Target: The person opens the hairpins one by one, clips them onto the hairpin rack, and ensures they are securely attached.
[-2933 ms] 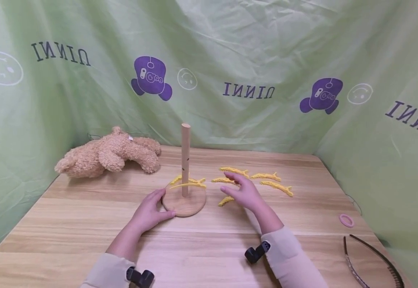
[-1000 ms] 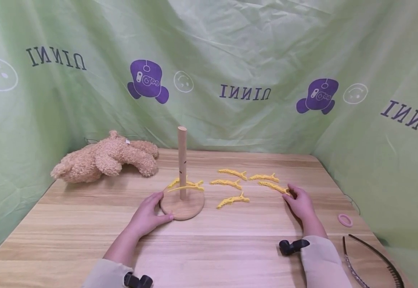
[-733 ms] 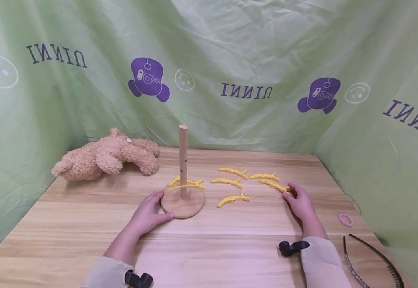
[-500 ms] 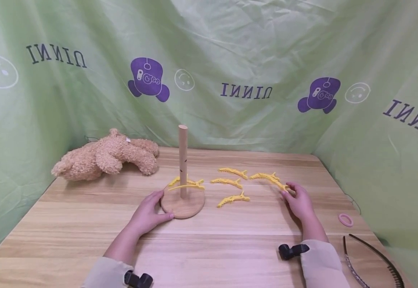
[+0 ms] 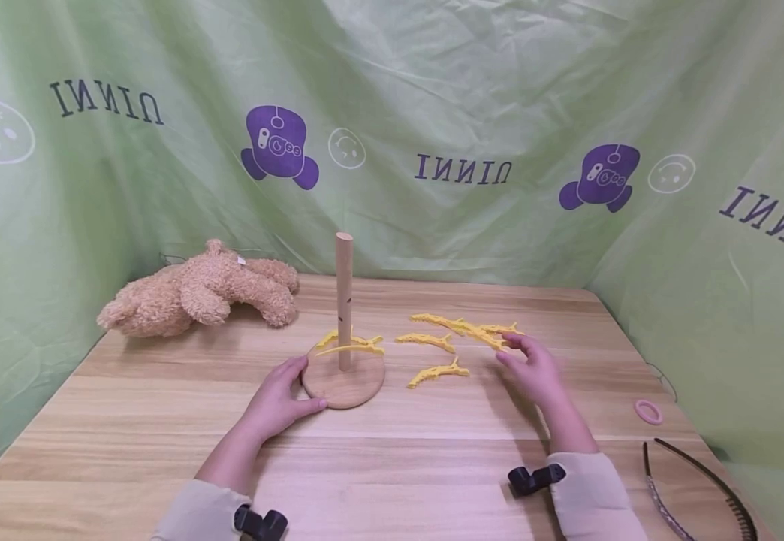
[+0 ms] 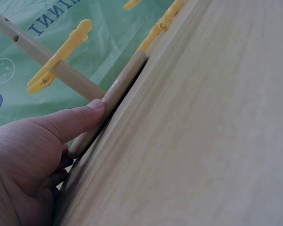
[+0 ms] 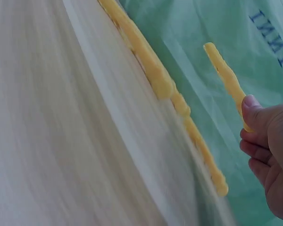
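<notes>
My left hand (image 5: 284, 398) grips the edge of the round base of a wooden stand (image 5: 345, 387), thumb on top in the left wrist view. The stand's post rises upright. A yellow alligator hair clip (image 6: 61, 56) sits across the lower post, above the base. My right hand (image 5: 534, 372) pinches another yellow alligator hair clip (image 7: 226, 75) by its end, and it is raised off the table. Several more yellow clips lie on the table between the hands, among them a near clip (image 5: 438, 373) and a middle clip (image 5: 426, 341).
A brown teddy bear (image 5: 203, 293) lies at the back left of the wooden table (image 5: 162, 421). On the right are a pink ring (image 5: 648, 412) and a dark headband (image 5: 710, 473). A green printed curtain (image 5: 432, 225) encloses the back and sides.
My right hand went from above the clips to the rightmost clip, pinched it, lifted it and carried it left. My left hand stays on the stand's base.
</notes>
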### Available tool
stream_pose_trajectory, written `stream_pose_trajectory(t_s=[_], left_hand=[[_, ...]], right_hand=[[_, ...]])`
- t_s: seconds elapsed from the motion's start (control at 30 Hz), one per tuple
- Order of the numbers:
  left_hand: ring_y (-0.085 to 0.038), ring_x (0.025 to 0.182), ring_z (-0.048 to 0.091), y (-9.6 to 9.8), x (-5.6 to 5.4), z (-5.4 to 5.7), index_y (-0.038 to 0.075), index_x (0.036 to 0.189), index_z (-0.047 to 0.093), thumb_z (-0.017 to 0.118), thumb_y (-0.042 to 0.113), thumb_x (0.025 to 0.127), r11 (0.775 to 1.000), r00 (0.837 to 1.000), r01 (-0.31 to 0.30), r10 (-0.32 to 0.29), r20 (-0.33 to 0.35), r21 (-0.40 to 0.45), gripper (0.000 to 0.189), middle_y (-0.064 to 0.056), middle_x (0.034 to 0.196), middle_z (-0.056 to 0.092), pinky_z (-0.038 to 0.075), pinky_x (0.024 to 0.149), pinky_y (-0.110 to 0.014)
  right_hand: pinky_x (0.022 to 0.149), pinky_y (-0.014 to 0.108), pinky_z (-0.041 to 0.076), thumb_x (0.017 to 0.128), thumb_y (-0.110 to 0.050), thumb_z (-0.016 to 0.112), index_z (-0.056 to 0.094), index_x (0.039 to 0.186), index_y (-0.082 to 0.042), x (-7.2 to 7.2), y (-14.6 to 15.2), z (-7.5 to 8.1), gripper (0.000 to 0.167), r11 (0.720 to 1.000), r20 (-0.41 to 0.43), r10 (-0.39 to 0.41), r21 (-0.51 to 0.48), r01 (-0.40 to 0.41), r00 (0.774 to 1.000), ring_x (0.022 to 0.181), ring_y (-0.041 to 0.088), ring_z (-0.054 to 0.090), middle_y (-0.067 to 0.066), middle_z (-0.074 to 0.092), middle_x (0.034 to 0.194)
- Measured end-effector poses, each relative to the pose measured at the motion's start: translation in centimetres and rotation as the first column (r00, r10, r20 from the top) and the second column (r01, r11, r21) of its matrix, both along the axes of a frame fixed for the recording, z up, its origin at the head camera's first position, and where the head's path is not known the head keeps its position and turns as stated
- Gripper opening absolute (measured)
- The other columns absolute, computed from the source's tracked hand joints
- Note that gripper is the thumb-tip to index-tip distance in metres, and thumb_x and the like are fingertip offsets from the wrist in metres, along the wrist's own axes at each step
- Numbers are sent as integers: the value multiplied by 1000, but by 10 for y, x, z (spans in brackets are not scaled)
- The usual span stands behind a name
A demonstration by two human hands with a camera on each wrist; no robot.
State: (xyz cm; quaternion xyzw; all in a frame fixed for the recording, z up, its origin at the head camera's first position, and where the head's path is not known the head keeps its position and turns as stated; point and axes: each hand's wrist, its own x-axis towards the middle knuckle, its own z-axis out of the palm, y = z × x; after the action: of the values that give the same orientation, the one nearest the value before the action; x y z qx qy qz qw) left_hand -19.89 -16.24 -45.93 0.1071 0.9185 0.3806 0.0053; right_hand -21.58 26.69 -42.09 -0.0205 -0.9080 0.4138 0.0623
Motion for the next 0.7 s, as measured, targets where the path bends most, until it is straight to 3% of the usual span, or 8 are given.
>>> stream_pose_trajectory(t_s=[0.13, 0.33, 0.7], left_hand=[[-49, 141, 31, 0, 0, 1, -10, 145, 38, 82, 37, 76, 1000, 1000, 2, -2, -3, -2, 94, -30, 150, 38, 25, 118, -60], [-49, 141, 31, 0, 0, 1, -10, 144, 38, 82, 36, 77, 1000, 1000, 1, -1, -1, 0, 93, -30, 151, 37, 25, 119, -60], [-48, 141, 32, 0, 0, -1, -10, 144, 39, 83, 36, 76, 1000, 1000, 1, -1, -6, 7, 93, -29, 150, 38, 25, 119, -59]], right_hand=[[109, 56, 41, 93, -17, 67, 61, 127, 2, -1, -23, 9, 39, 1000, -58, 12, 20, -11, 998, 127, 40, 53, 25, 63, 125], [100, 52, 50, 88, -13, 73, 68, 115, 1, -4, -59, 21, 31, 996, -145, 94, 16, -93, 985, 114, 36, 62, 21, 71, 111], [94, 50, 53, 87, -18, 74, 72, 106, -5, -13, -124, 43, 23, 966, -150, 259, 48, -255, 954, 110, 30, 64, 12, 72, 109]])
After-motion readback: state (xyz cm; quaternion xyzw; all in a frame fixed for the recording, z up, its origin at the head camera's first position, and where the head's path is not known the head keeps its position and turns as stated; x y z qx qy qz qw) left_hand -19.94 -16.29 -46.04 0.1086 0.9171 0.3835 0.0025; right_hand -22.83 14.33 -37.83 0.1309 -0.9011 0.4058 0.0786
